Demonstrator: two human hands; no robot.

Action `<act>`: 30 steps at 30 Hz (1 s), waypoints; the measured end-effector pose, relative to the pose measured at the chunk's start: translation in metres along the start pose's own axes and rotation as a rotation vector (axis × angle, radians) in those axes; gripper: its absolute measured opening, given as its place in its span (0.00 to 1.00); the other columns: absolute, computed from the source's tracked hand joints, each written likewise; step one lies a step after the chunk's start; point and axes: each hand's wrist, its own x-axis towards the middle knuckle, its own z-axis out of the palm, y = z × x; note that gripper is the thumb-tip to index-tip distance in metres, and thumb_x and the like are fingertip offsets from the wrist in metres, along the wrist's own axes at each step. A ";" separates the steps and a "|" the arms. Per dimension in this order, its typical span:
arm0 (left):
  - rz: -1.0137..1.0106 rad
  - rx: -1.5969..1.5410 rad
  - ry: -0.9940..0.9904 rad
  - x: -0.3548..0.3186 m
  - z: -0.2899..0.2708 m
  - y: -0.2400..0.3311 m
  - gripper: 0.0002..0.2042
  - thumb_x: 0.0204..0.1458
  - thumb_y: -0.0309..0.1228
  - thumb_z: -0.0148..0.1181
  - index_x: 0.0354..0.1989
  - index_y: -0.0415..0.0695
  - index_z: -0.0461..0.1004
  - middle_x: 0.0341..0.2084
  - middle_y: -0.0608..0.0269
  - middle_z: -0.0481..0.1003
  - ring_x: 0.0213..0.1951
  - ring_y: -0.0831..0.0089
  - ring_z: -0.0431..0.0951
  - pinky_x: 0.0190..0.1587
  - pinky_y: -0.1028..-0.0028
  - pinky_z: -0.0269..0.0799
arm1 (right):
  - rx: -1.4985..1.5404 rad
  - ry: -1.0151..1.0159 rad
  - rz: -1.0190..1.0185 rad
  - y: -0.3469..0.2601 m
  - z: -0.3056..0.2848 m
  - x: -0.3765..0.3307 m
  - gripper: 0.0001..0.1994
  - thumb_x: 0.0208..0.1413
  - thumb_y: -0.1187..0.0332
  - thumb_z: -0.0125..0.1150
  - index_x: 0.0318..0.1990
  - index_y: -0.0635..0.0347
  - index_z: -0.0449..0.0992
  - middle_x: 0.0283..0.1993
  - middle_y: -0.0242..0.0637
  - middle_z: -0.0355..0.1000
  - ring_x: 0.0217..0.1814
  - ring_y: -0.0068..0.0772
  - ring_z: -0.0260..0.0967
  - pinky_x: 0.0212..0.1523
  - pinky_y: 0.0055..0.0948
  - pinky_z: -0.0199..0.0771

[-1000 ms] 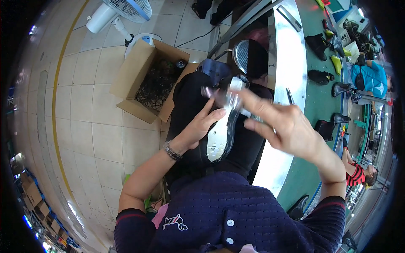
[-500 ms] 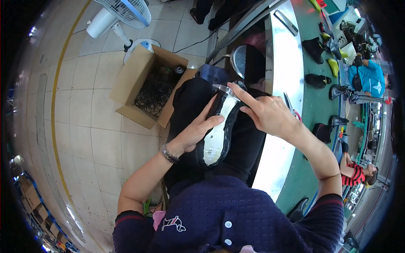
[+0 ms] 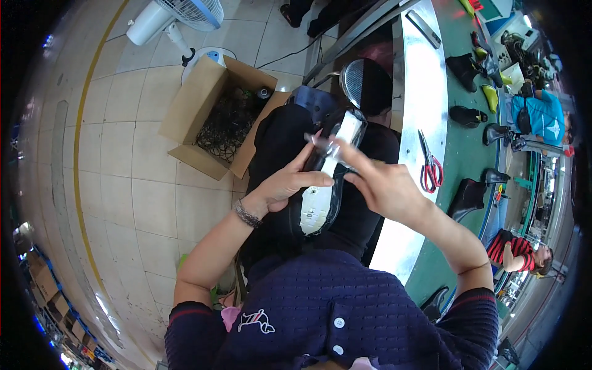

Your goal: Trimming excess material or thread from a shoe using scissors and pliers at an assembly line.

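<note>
A black shoe upper (image 3: 316, 203) with a pale, sole-shaped underside facing up lies across my lap. My left hand (image 3: 282, 188) is wrapped round its left side, the thumb pressed on the pale face. My right hand (image 3: 390, 188) is closed over the shoe's middle, pinching a small shiny metal tool (image 3: 325, 147). Motion smears this tool, so its kind cannot be made out. It lies across the shoe, close to my left fingertips.
On the metal bench edge (image 3: 404, 231) to my right lie red-handled scissors (image 3: 430, 169). Shoes and boots (image 3: 467, 197) stand on the green surface beyond. At left are a cardboard box (image 3: 185, 117) of dark tangled strips and a fan (image 3: 179, 24). Two people work at far right.
My right hand has drawn the metal tool from the shoe's far end back toward its middle. My left hand keeps its hold. The scissors, partly covered before, now show fully.
</note>
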 end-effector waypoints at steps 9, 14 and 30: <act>0.036 0.004 -0.045 -0.007 0.002 -0.009 0.56 0.44 0.27 0.71 0.74 0.56 0.30 0.66 0.57 0.52 0.68 0.66 0.52 0.67 0.68 0.49 | 0.029 0.174 -0.051 -0.019 -0.004 -0.010 0.34 0.56 0.66 0.59 0.70 0.44 0.53 0.22 0.40 0.74 0.20 0.43 0.74 0.22 0.36 0.72; 0.198 -0.408 -0.149 -0.011 0.000 -0.040 0.37 0.64 0.47 0.47 0.74 0.56 0.32 0.71 0.64 0.47 0.69 0.70 0.52 0.68 0.66 0.49 | -0.043 -0.263 0.122 -0.018 -0.020 -0.022 0.36 0.54 0.71 0.60 0.70 0.40 0.54 0.23 0.39 0.71 0.21 0.42 0.73 0.23 0.37 0.73; 0.302 -0.185 0.105 -0.018 0.037 -0.051 0.33 0.65 0.41 0.43 0.73 0.51 0.36 0.71 0.61 0.47 0.69 0.69 0.53 0.69 0.67 0.48 | -0.319 -0.122 -0.169 -0.011 -0.007 -0.035 0.43 0.49 0.78 0.58 0.67 0.15 0.54 0.24 0.34 0.65 0.21 0.27 0.69 0.16 0.26 0.71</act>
